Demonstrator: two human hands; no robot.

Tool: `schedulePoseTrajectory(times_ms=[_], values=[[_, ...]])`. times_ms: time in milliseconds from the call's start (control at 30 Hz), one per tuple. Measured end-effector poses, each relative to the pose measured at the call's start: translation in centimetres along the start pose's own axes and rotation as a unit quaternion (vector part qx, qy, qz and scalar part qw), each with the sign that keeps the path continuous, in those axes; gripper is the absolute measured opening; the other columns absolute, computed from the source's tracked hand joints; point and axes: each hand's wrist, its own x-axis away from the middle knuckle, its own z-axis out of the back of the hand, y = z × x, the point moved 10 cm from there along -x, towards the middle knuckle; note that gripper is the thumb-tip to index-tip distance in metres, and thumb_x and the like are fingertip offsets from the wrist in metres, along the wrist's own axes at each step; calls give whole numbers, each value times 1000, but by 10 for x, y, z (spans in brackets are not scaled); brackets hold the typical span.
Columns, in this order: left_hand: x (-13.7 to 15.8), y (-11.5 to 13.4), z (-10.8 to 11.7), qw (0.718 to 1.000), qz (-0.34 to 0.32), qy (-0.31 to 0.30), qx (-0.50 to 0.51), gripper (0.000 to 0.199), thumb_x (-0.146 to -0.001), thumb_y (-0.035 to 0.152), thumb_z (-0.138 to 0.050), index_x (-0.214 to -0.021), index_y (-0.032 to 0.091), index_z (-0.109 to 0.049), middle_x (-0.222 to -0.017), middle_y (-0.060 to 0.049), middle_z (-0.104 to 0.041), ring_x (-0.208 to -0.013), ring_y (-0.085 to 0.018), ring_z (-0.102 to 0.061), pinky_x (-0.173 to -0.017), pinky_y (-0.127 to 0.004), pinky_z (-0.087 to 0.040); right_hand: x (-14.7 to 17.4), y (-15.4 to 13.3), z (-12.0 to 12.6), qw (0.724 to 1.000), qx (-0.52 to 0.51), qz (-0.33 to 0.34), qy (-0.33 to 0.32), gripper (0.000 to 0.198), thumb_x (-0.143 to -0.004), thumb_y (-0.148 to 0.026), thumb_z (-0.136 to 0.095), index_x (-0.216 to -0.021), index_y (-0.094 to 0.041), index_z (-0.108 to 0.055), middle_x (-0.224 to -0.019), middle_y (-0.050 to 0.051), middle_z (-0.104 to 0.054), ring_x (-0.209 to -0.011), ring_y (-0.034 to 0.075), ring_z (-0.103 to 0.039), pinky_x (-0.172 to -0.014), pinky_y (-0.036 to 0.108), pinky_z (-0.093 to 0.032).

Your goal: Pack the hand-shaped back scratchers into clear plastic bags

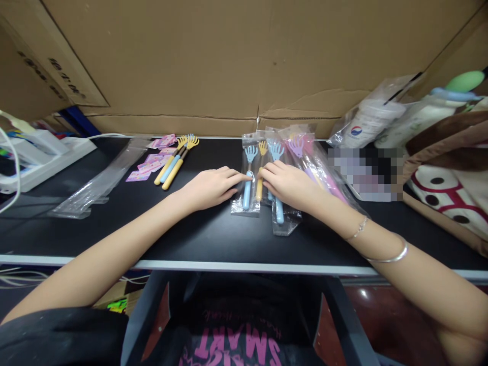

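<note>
My left hand [214,188] has its fingers stretched out and apart, the fingertips at the edge of a clear bag holding a blue back scratcher [247,190]. Over the neighbouring bags lies my right hand [290,185], palm down with loosely bent fingers, touching the plastic beside a yellow back scratcher [260,188]. Beneath that hand, a blue-headed bagged back scratcher [279,211] is partly hidden. Purple and pink bagged back scratchers [296,146] overlap to its right. Several unbagged yellow and blue back scratchers [168,173] rest to the left, by small printed pink and purple cards [147,165].
Flat clear bags [109,178] lie on the black table [213,236] at the left, near a white power strip [49,157]. At the right are a bagged plastic cup [371,122], a bottle [438,112] and a brown fabric bag [446,147]. Cardboard [190,61] walls the back.
</note>
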Motion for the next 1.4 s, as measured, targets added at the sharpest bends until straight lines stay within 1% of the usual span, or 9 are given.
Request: schedulePoseTrajectory(times_ms=[467, 667, 767, 900, 1133, 1400], values=[[0, -1, -2, 1000, -1, -5, -1, 39, -98, 27, -37, -136, 23, -45, -122, -7, -61, -109, -19, -58, -87, -31, -49, 0, 0, -2, 1000, -1, -6, -21, 22, -97, -21, -37, -101, -13, -58, -98, 10, -60, -92, 22, -51, -73, 31, -35], [0, -1, 0, 1000, 2, -6, 3, 39, -99, 28, -35, -136, 22, -44, -123, -7, -61, -110, -20, -58, -88, -33, -50, 0, 0, -1, 1000, 3, -2, -10, 22, -97, -22, -37, -100, -13, -58, -97, 10, -60, -91, 22, -51, -72, 31, -35], [0, 0, 0, 1000, 3, -7, 4, 39, -99, 28, -35, -136, 22, -44, -124, -7, -61, -110, -19, -58, -89, -32, -50, 0, 0, 0, 1000, -2, -2, -4, 21, -97, -21, -38, -99, -13, -58, -97, 10, -61, -90, 22, -50, -71, 31, -34], [0, 0, 0, 1000, 3, -6, 0, 39, -99, 28, -36, -137, 23, -44, -125, -7, -61, -111, -19, -58, -91, -30, -49, 0, 0, 0, 1000, -2, -3, -7, 21, -97, -21, -38, -98, -14, -58, -97, 10, -60, -90, 22, -50, -70, 31, -34], [0, -1, -1, 1000, 6, -10, 1, 40, -99, 28, -36, -137, 23, -43, -126, -6, -60, -111, -20, -58, -90, -33, -50, 0, 0, 0, 1000, 1, -3, -15, 20, -96, -21, -39, -99, -13, -57, -97, 10, -60, -90, 22, -51, -70, 32, -35], [0, 0, 0, 1000, 6, -9, -3, 40, -98, 27, -37, -138, 23, -43, -126, -6, -60, -111, -20, -58, -90, -32, -50, 0, -1, 0, 1000, 3, -5, -17, 23, -97, -21, -37, -99, -13, -58, -96, 10, -60, -90, 22, -51, -71, 31, -35]])
